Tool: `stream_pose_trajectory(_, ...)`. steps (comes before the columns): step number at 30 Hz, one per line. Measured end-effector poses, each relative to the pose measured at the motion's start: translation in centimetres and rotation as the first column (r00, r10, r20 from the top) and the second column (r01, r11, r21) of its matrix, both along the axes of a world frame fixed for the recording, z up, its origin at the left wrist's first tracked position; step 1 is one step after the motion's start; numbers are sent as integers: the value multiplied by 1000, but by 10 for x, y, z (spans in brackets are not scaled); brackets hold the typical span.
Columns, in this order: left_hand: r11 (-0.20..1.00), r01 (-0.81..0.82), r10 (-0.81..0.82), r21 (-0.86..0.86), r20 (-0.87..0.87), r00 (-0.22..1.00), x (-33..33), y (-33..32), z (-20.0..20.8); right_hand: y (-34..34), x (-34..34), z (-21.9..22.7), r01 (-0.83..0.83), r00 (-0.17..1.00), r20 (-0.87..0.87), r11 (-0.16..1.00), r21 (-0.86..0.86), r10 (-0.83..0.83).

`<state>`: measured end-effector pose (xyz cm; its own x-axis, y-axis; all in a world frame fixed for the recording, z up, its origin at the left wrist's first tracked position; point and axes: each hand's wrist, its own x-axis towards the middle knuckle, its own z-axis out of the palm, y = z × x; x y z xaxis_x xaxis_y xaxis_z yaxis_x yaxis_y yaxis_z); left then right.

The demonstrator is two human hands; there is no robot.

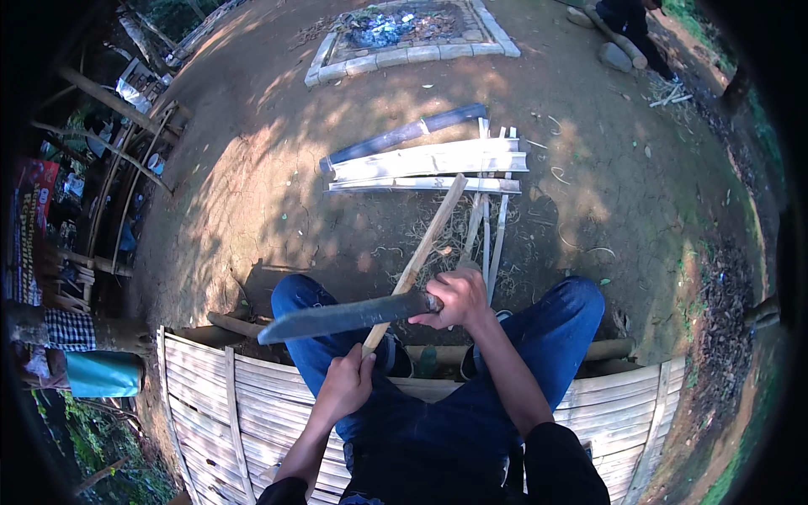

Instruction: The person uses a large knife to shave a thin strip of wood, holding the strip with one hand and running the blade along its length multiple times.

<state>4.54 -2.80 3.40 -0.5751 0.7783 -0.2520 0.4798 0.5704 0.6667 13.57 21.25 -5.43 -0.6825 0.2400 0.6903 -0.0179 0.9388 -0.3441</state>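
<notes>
My right hand [459, 300] is closed round the handle of a machete [341, 319], whose broad dark blade points left above my lap. In my left hand [343, 387] is the near end of a long pale bamboo strip [432, 229], which slants away from me to the upper right. The blade crosses over the strip a little beyond my left fingers; whether its edge touches the wood I cannot tell. On the ground ahead lie split bamboo halves [429, 164], with thin strips [498, 244] running from them toward my feet.
A dark bamboo pole [396, 136] lies behind the split pieces. Curled shavings are scattered on the dirt. Farther off is a stone-edged fire pit [412, 55] with ash. I sit on a bamboo slat bench [278, 383]. Another person [631, 21] is at the far right beside a log.
</notes>
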Motion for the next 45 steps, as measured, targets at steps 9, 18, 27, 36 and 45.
stream_pose_trajectory(9, 1000, -11, 11, 0, 15, 1000, -5, -6, -1, 1, 6, -16, 227, 969, 160, 930, -291, -187)
stream_pose_trajectory(18, 999, -50, 50, 10, 18, 999, -7, -17, 0, 24, 8, -46, 404, 912, 243, 823, -400, -329)
stream_pose_trajectory(27, 999, 12, -10, -39, 42, 999, -9, -4, -2, 53, 11, -60, 462, 885, 296, 756, -464, -360)
stream_pose_trajectory(36, 997, 23, -19, -79, 59, 998, -9, -9, -12, -2, 2, -17, 98, 983, 156, 995, -18, -94)
stream_pose_trajectory(45, 995, 60, -49, -78, 137, 989, 2, -30, 21, 75, 13, -117, 727, 668, 510, 331, -601, -541)
